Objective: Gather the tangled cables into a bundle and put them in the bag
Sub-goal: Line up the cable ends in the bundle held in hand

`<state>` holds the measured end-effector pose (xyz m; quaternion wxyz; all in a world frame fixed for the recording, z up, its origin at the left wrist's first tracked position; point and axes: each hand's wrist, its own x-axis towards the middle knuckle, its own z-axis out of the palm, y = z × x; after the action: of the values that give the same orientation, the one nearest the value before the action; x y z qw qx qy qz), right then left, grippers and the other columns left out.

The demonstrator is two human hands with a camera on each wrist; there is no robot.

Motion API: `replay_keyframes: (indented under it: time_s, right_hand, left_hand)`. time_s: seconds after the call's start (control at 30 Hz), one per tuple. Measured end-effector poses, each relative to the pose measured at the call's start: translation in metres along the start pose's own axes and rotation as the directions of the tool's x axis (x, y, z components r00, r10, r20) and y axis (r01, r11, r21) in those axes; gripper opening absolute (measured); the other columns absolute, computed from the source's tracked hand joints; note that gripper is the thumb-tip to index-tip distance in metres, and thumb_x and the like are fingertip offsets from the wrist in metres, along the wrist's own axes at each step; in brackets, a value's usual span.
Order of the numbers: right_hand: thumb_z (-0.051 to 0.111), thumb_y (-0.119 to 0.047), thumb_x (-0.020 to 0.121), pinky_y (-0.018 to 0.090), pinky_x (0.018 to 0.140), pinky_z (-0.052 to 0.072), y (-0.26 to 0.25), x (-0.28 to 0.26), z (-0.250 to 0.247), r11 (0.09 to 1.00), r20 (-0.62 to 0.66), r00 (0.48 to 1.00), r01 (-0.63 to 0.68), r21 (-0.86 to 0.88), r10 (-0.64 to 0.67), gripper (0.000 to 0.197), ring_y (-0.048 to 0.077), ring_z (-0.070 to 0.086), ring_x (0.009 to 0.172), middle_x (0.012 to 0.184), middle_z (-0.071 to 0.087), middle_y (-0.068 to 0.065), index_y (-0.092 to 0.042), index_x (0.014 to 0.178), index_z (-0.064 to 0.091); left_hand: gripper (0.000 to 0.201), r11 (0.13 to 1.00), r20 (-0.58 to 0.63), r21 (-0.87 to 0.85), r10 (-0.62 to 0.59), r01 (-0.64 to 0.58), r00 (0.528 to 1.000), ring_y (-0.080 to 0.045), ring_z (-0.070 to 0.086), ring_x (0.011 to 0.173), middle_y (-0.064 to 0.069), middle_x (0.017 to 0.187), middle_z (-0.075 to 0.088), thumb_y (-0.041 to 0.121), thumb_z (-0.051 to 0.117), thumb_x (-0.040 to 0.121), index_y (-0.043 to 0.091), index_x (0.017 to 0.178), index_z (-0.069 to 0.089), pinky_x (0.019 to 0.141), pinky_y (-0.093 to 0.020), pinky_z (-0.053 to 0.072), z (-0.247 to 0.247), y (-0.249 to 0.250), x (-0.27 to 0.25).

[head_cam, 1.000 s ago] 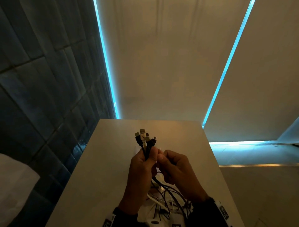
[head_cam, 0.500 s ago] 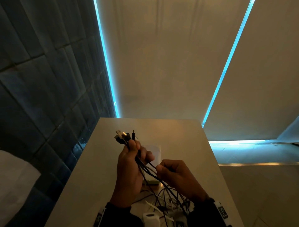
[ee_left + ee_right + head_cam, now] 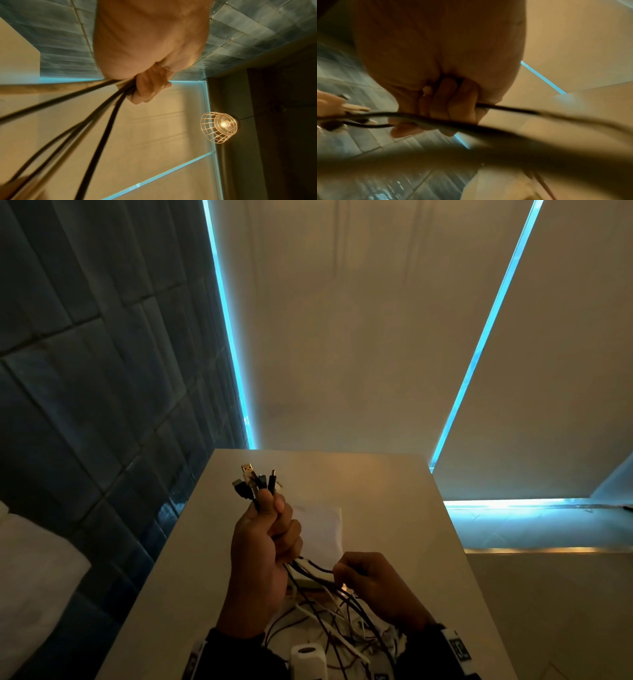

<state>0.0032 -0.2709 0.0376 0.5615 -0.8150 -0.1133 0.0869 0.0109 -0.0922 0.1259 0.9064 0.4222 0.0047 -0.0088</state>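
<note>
While both hands worked above the table [image 3: 191, 559], the parts lay as follows.
Left hand [image 3: 262, 549]: raised at 12 o'clock from the tangle, fist clamped round the gathered cable ends.
Plugs [image 3: 255, 482]: USB connectors fanned out above the fist, pointing up.
Right hand [image 3: 373, 580]: at 4 o'clock from the left hand, apart from it, fingers pinched on several strands.
Cables [image 3: 329, 621]: black and white, stretched between the hands, the rest tangled on the table at 6 o'clock.
Bag [image 3: 322, 529]: pale, flat on the table, at 2 o'clock from the left hand.
Pendant lamp [image 3: 220, 127]: wire-caged, lit, overhead.
</note>
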Motion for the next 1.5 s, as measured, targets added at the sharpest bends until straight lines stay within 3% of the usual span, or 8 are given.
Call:
replay_keyframes:
  time_s: [0.17, 0.33, 0.53, 0.77, 1.0, 1.17, 1.3, 1.5]
  right_hand:
    - [0.059, -0.018, 0.094, 0.012, 0.058, 0.036, 0.022, 0.002, 0.003, 0.988, -0.201, 0.98, -0.035, -0.153, 0.003, 0.032, -0.001, 0.05, 0.055, 0.056, 0.058, -0.017, -0.024, 0.063, 0.061]
    - [0.057, -0.016, 0.095, 0.022, 0.048, 0.03, -0.03, 0.002, -0.012, 0.986, -0.406, 0.907, 0.152, 0.074, -0.11, 0.024, 0.009, 0.034, 0.046, 0.049, 0.043, -0.008, -0.016, 0.072, 0.064]
    - [0.057, -0.011, 0.094, 0.012, 0.051, 0.031, -0.073, -0.008, -0.011, 0.936, -0.31, 0.909, 0.329, 0.126, -0.278, 0.021, 0.001, 0.037, 0.049, 0.052, 0.048, -0.015, -0.008, 0.074, 0.064]
    - [0.056, -0.004, 0.093, 0.008, 0.052, 0.034, -0.072, -0.008, -0.003, 0.93, -0.102, 0.961, 0.276, 0.244, -0.258, 0.024, -0.003, 0.045, 0.049, 0.055, 0.056, -0.018, -0.009, 0.07, 0.06]
    - [0.055, -0.011, 0.095, 0.011, 0.055, 0.032, -0.05, 0.0, 0.008, 0.938, -0.039, 0.975, 0.219, 0.27, -0.217, 0.028, -0.003, 0.039, 0.052, 0.056, 0.05, -0.014, -0.016, 0.067, 0.055]
    - [0.055, -0.017, 0.092, 0.016, 0.048, 0.03, -0.047, 0.0, 0.008, 0.936, 0.005, 0.986, 0.156, 0.317, -0.166, 0.028, 0.004, 0.036, 0.048, 0.054, 0.046, -0.01, -0.021, 0.065, 0.057]
    - [0.058, -0.02, 0.09, 0.017, 0.043, 0.027, -0.033, -0.004, 0.003, 0.906, 0.031, 0.995, 0.072, 0.418, -0.093, 0.022, 0.009, 0.029, 0.043, 0.053, 0.035, 0.005, -0.008, 0.072, 0.061]
    - [0.061, -0.023, 0.087, 0.016, 0.044, 0.03, -0.013, -0.004, 0.007, 0.922, 0.037, 0.999, 0.015, 0.387, -0.032, 0.025, 0.006, 0.036, 0.043, 0.051, 0.046, -0.006, -0.012, 0.064, 0.059]
  left_hand:
    - [0.032, 0.994, -0.026, 0.106, -0.029, 0.031, 0.999, -0.005, 0.017, 0.036, 0.006, 0.048, 0.026, 0.035, 0.039, 0.093, 0.013, 0.07, 0.043, 0.038, -0.018, 0.013, -0.003, 0.003, 0.001]
    - [0.035, 0.933, -0.068, 0.348, -0.077, 0.096, 0.995, -0.01, 0.027, 0.036, -0.001, 0.049, 0.038, 0.035, 0.035, 0.099, 0.013, 0.074, 0.045, 0.037, -0.019, 0.019, 0.0, -0.007, -0.002]
    - [0.035, 0.899, -0.084, 0.417, -0.111, 0.137, 0.99, -0.024, 0.068, 0.061, -0.012, 0.065, 0.069, 0.033, 0.031, 0.102, 0.01, 0.08, 0.044, 0.046, -0.028, 0.048, 0.007, -0.008, -0.003]
    - [0.034, 0.982, -0.02, 0.091, -0.165, 0.166, 0.986, -0.029, 0.066, 0.078, -0.011, 0.069, 0.063, 0.036, 0.037, 0.096, 0.01, 0.076, 0.045, 0.081, -0.044, 0.051, 0.017, -0.006, -0.005]
    - [0.034, 0.994, 0.023, -0.045, -0.096, 0.097, 0.995, -0.008, 0.028, 0.042, 0.003, 0.054, 0.03, 0.038, 0.042, 0.089, 0.011, 0.068, 0.041, 0.044, -0.023, 0.035, 0.016, -0.01, -0.004]
    - [0.033, 0.997, 0.054, 0.045, -0.066, 0.064, 0.996, -0.007, 0.026, 0.04, 0.004, 0.053, 0.035, 0.04, 0.042, 0.087, 0.011, 0.071, 0.041, 0.041, -0.022, 0.029, 0.014, -0.011, -0.003]
    - [0.033, 0.997, 0.041, 0.07, -0.041, 0.038, 0.998, -0.006, 0.025, 0.04, 0.004, 0.054, 0.035, 0.04, 0.041, 0.088, 0.012, 0.071, 0.041, 0.041, -0.021, 0.027, 0.011, -0.006, 0.0]
    - [0.032, 0.998, 0.03, 0.046, -0.042, 0.04, 0.999, -0.006, 0.025, 0.04, 0.005, 0.052, 0.033, 0.039, 0.04, 0.088, 0.012, 0.071, 0.041, 0.04, -0.02, 0.027, 0.009, -0.005, -0.001]
